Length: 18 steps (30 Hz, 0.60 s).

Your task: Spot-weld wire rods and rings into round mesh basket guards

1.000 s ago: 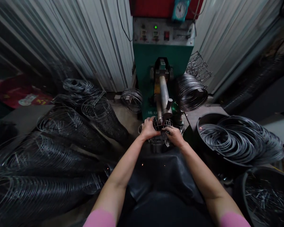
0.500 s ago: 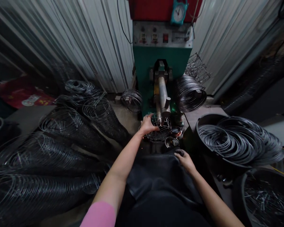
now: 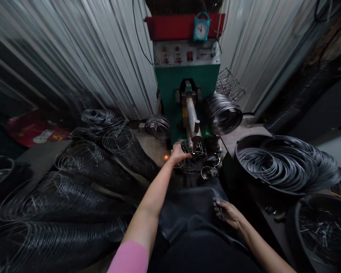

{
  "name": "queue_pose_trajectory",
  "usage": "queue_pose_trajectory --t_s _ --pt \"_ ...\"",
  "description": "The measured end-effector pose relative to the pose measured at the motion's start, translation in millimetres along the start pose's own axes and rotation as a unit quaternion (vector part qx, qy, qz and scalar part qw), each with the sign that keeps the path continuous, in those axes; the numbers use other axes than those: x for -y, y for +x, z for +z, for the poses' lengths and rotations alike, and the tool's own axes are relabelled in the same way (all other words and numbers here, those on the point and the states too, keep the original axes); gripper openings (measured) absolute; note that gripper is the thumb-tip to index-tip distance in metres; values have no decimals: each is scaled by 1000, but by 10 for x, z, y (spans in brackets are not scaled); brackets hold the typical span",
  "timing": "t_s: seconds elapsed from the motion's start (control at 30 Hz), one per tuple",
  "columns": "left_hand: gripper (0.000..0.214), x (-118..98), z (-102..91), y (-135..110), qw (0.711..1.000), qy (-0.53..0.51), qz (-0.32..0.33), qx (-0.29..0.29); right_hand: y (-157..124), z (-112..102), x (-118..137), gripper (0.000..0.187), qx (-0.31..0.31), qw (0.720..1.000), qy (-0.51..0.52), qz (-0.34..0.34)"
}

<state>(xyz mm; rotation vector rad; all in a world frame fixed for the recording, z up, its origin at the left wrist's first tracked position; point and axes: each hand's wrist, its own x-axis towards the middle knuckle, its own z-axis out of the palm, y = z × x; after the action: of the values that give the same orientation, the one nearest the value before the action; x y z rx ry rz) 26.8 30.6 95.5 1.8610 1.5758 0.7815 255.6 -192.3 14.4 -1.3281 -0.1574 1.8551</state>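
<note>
My left hand [image 3: 178, 152] is closed on the near-left side of a round wire basket [image 3: 198, 158], thumb pointing right along its rim. The basket sits under the electrode tip of a green spot welding machine [image 3: 173, 81], below its thick metal arm [image 3: 191, 113]. Over the black apron [image 3: 187, 212] on my lap, my right hand [image 3: 229, 213] is held with curled, dark-smudged fingers. What lies in those fingers, if anything, is too small and dim to make out. Just right of the basket stands a small metal bowl [image 3: 209, 173].
Stacks of wire rings [image 3: 65, 231] lie on the left. A tub of wire hoops [image 3: 272, 167] and a bin of short metal rods [image 3: 325, 227] stand on the right. Wire coils [image 3: 224, 113] flank the machine. An orange spark [image 3: 166, 157] glows left of my left hand.
My right hand has drawn back from near the bowl toward my lap. The left hand stays on the basket. The whole view has shifted slightly as my head moved.
</note>
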Motion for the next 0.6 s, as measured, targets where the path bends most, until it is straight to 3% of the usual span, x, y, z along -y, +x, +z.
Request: queue_pose_trajectory --t_s 0.17,0.3,0.47,0.6 --pt "90 -61 -29 25 999 47 10 5 -43 -38 49 10 -23 999 29 12" --pt "95 -37 -51 74 999 29 16 24 -25 -38 130 14 -27 999 44 3" --pt "117 313 -205 -97 992 -119 12 29 20 -19 369 19 -8 996 86 -29" --pt "124 644 -115 -353 967 -249 -59 5 133 -47 453 32 -67 988 15 -141"
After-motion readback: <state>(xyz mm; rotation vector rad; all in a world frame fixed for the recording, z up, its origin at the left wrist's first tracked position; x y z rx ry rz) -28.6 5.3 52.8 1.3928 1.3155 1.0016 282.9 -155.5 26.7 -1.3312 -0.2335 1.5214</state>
